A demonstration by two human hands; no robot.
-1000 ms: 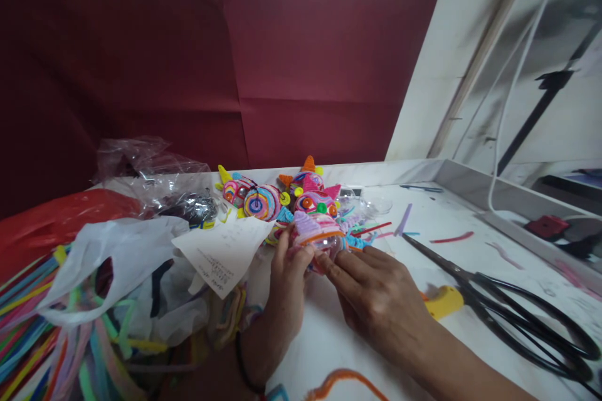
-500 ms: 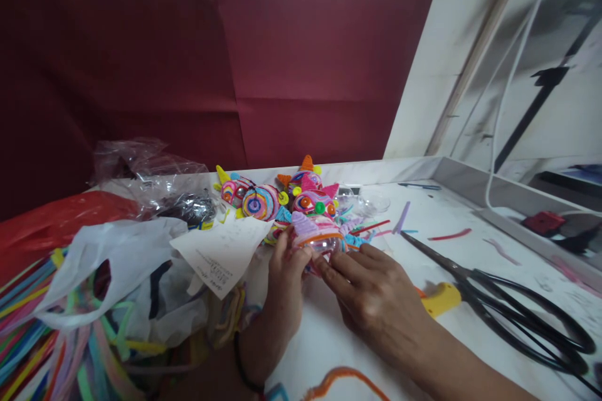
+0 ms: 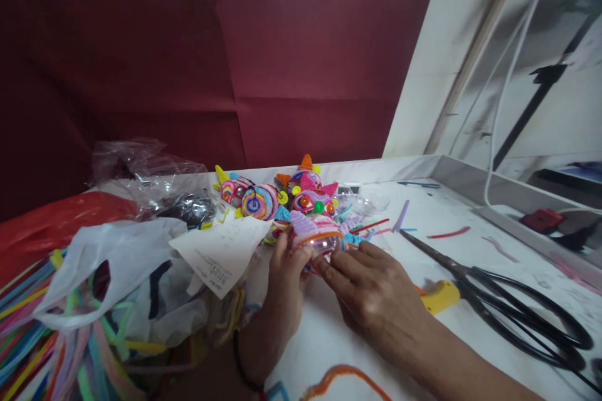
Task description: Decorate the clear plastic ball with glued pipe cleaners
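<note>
Left hand (image 3: 285, 276), right hand (image 3: 376, 291) pinch pink dome ornament (image 3: 316, 230) — dome up, rim level.

hands (image 3: 329, 282): 2 | scissors (image 3: 498, 301): 1 | paper slip (image 3: 221, 250): 1 | white bag (image 3: 117, 257): 1

A white desk (image 3: 470, 263) fills the lower half of the frame, with a raised white ledge along its right edge. Black scissors (image 3: 508, 301) lie at the lower right, blades pointing toward the centre; a yellow tool (image 3: 439, 296) sits just left of them. Short pipe-cleaner scraps (image 3: 444, 235) are scattered in the right middle. A cluster of colourful pipe-cleaner ornaments (image 3: 282, 197) rests at the centre. To the left lie a white plastic bag (image 3: 117, 250), clear bags (image 3: 150, 175), a red bag (image 3: 56, 216), a printed paper slip (image 3: 221, 250) and loose pipe cleaners (image 3: 28, 332). An orange pipe cleaner (image 3: 343, 379) curls at the bottom centre.
</note>
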